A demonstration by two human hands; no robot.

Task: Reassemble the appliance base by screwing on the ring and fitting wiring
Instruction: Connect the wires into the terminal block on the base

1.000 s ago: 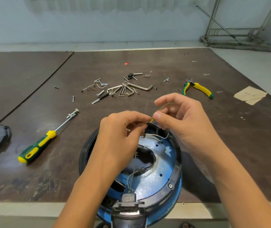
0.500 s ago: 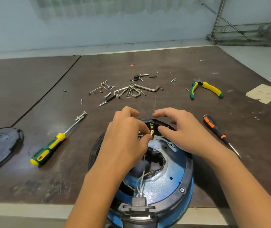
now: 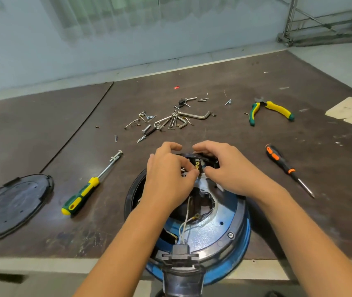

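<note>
While left hand point(image 3: 168, 181), right hand point(image 3: 230, 170) reach in, base point(image 3: 224, 229) holds wires point(image 3: 183, 229).

We can read no text, brand or number anywhere. A yellow-and-black part point(image 3: 197, 166) at the far rim of the appliance base point(image 3: 213, 232) bears marks too small to tell. The paper scrap point(image 3: 350, 109) far right of the base shows only faint blurs.
</note>
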